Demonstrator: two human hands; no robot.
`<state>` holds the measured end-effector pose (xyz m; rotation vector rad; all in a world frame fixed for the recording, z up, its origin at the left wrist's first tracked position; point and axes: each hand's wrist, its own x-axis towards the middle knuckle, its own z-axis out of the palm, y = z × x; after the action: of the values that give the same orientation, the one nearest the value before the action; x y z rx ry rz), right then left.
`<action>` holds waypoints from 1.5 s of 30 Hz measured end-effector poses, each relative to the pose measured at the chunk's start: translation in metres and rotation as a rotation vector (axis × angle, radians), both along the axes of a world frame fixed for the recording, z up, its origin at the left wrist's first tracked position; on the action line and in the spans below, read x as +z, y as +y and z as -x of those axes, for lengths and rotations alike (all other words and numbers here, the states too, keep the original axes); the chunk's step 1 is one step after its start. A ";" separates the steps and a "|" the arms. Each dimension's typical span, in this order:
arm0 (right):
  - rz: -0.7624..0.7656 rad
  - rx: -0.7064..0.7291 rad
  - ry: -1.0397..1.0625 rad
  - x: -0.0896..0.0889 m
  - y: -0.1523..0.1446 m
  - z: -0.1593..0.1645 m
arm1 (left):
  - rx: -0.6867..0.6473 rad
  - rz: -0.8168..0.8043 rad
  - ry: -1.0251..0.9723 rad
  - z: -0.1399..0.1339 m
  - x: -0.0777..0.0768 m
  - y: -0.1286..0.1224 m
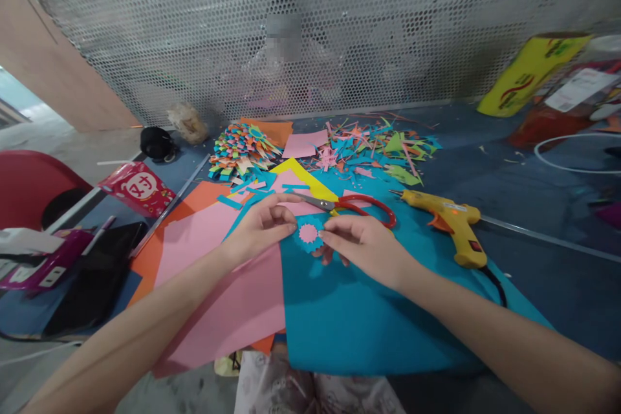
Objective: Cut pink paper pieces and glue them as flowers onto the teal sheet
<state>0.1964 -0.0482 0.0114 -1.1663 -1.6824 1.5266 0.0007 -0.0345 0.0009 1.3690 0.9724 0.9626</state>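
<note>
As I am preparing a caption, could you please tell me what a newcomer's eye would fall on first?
Probably the blue and pink paper flower, in the centre between the left hand and right hand. Next might come the yellow glue gun to the right, then the colourful paper scraps at the back, before the metal screen.

One left hand (264, 226) and one right hand (366, 246), making two. One blue-and-pink paper rosette (308, 233), one pair of scissors (326, 205), one yellow glue gun (458, 225). On the desk (466, 149), also one red packet (138, 189), one yellow roll (533, 74), one flat black device (99, 281). One red chair (29, 181). Small paper scraps (373, 149) by the dozen, too tangled for exact counting.
</note>
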 end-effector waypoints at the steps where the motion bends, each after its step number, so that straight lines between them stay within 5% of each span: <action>1: 0.003 -0.002 -0.003 0.000 0.000 0.000 | 0.001 -0.008 -0.007 0.000 0.000 0.000; 21: 0.059 0.011 -0.043 -0.003 -0.003 0.005 | 0.027 -0.176 0.303 -0.007 0.003 -0.014; 45: -0.018 0.052 -0.058 -0.009 -0.002 0.004 | 0.003 -0.139 0.291 -0.006 0.000 -0.011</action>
<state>0.1927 -0.0504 0.0024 -1.1766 -1.7740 1.5185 0.0065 -0.0455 0.0010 1.6567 1.1403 0.8604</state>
